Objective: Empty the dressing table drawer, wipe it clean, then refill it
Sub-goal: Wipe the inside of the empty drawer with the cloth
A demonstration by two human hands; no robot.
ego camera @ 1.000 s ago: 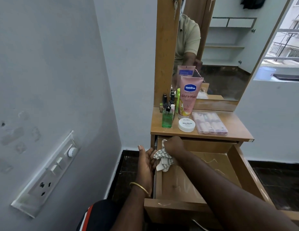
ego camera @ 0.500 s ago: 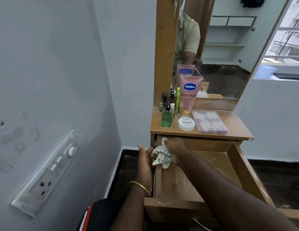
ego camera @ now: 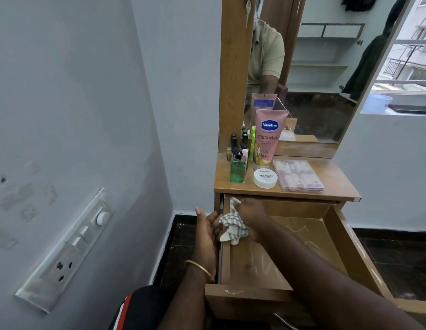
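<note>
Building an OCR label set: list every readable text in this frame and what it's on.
"Vaseline", "Gluta-Hya", "10X": pink tube.
"zudio", "NAIL POLISH": lid of white round jar; the smaller line under it is too small to read.
Blue label on the tube's mirror reflection: blurred.
Green bottle, clear case: no legible text.

Soft, even daylight enters from the window (ego camera: 404, 67) at upper right, leaving the wall (ego camera: 64, 115) a dull grey with faint shadows. The drawer (ego camera: 290, 236) bottom shows pale glare streaks. Wide-angle distortion bends the edges; the nearest forearm looks slightly soft.
</note>
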